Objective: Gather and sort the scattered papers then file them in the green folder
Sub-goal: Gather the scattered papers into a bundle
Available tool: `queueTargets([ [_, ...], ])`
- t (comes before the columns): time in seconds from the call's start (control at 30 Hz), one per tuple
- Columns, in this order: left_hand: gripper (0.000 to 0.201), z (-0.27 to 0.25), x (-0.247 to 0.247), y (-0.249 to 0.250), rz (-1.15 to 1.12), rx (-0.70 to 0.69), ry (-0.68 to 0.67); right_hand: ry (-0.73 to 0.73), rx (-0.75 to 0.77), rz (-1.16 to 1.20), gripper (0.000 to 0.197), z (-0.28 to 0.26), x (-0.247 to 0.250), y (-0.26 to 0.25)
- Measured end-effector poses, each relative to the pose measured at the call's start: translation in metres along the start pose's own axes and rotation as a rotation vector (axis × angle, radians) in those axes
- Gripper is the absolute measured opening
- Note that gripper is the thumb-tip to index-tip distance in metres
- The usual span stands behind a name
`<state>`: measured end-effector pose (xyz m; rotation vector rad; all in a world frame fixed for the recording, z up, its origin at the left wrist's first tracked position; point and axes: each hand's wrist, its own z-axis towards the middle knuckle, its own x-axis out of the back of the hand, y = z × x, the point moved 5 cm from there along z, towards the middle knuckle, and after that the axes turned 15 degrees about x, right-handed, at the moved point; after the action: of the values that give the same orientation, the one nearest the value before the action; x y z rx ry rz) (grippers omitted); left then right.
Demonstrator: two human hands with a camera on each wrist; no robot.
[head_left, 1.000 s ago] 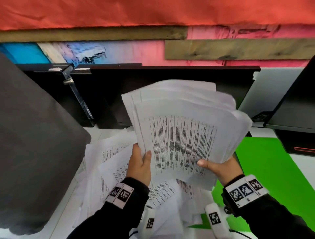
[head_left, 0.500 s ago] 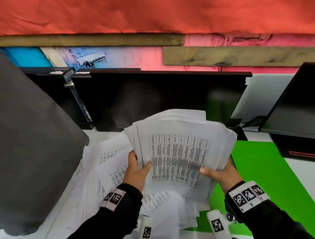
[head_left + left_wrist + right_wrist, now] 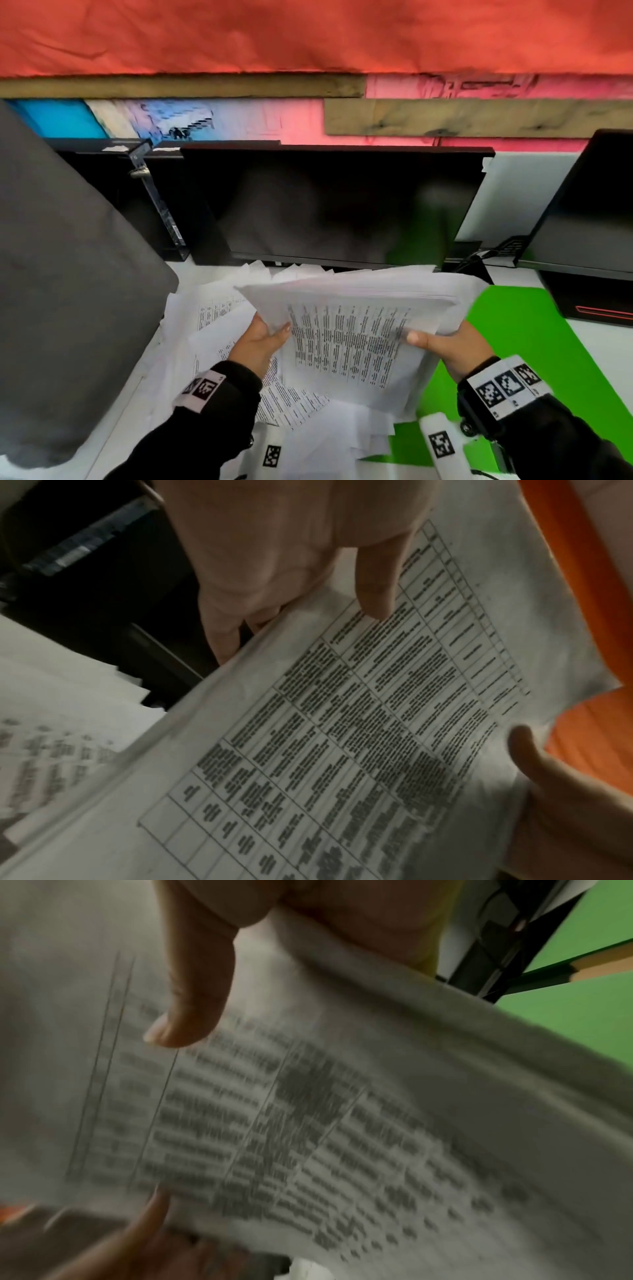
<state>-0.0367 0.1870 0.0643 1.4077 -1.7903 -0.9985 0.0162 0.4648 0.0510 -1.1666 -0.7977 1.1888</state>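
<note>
A thick stack of printed papers (image 3: 356, 329) is held low over the desk, its top sheet showing a table of text. My left hand (image 3: 263, 337) grips its left edge, thumb on top and fingers beneath (image 3: 373, 588). My right hand (image 3: 445, 342) grips the right edge, thumb pressed on the top sheet (image 3: 192, 1010). More loose papers (image 3: 212, 318) lie scattered on the desk under and left of the stack. The green folder (image 3: 534, 349) lies open flat on the desk at the right, partly covered by the stack.
A black monitor (image 3: 335, 205) stands just behind the papers, and another dark monitor (image 3: 589, 219) is at the far right. A large grey cushion-like object (image 3: 68, 294) fills the left side. Cables (image 3: 479, 257) run behind the folder.
The stack has come down from an upright, face-on position to a flatter, lower one close to the desk. Both hands kept their grip.
</note>
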Motion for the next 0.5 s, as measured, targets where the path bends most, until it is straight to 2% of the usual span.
queueTargets([
  [0.1, 0.026, -0.008, -0.015, 0.002, 0.010, -0.011, -0.030, -0.120, 0.021, 0.002, 0.043, -0.005, -0.017, -0.008],
  [0.13, 0.032, -0.011, -0.021, 0.005, 0.025, -0.043, -0.031, -0.125, 0.044, -0.027, 0.044, -0.006, -0.020, -0.010],
  [0.23, 0.041, -0.015, -0.028, 0.016, -0.034, -0.141, 0.036, -0.039, 0.087, -0.055, 0.039, -0.004, -0.022, -0.017],
  [0.33, 0.031, -0.025, -0.031, 0.032, -0.070, -0.248, 0.122, 0.060, 0.103, -0.089, 0.024, 0.003, -0.020, -0.022],
  [0.37, 0.028, -0.031, -0.035, 0.036, -0.083, -0.288, 0.118, 0.091, 0.119, -0.106, 0.021, 0.003, -0.020, -0.026],
  [0.43, 0.019, -0.039, -0.040, 0.038, -0.100, -0.335, 0.133, 0.109, 0.158, -0.095, 0.028, 0.004, -0.021, -0.027],
  [0.5, 0.012, -0.041, -0.045, 0.029, -0.111, -0.325, 0.139, 0.102, 0.147, -0.104, 0.034, 0.002, -0.026, -0.023],
])
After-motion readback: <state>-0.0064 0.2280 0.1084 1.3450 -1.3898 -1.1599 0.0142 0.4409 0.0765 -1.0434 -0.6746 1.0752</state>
